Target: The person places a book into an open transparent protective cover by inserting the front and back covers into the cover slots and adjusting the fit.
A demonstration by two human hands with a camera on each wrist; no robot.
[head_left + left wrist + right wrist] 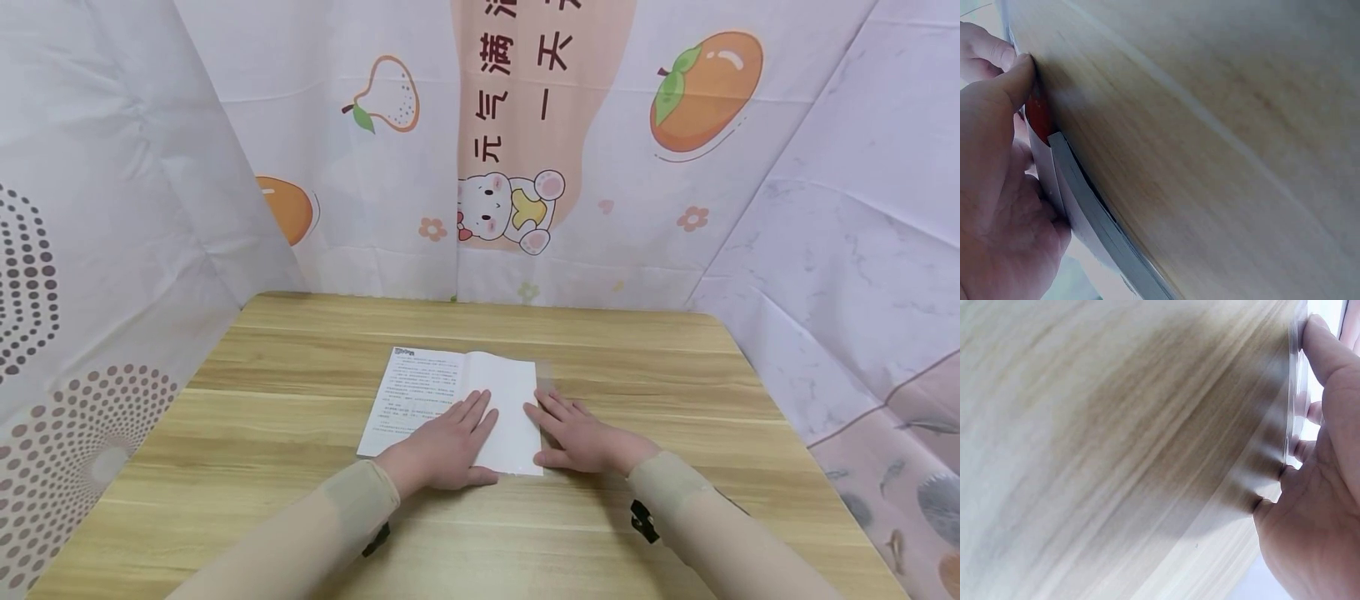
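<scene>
An open book (pixel 422 385) lies on the table, printed text on its left page and a plain white right page (pixel 506 392). Across the right page near the fold rests my left hand (pixel 447 446), fingers extended and thumb by the lower edge. My right hand (pixel 581 437) touches the right edge with spread fingers, where a clear plastic strip (pixel 545 372) sticks out past the paper. In the left wrist view, the book's thick page edge (pixel 1094 209) runs beside the left hand, with a red patch under the cover. The right wrist view shows fingertips along the clear film (pixel 1292 394).
The wood-grain table (pixel 300 358) extends around the book on every side. Behind it hangs a white curtain (pixel 405 183) with fruit drawings and lettering. More patterned cloth (pixel 825 208) closes in the right side, and dotted cloth (pixel 97 275) the left.
</scene>
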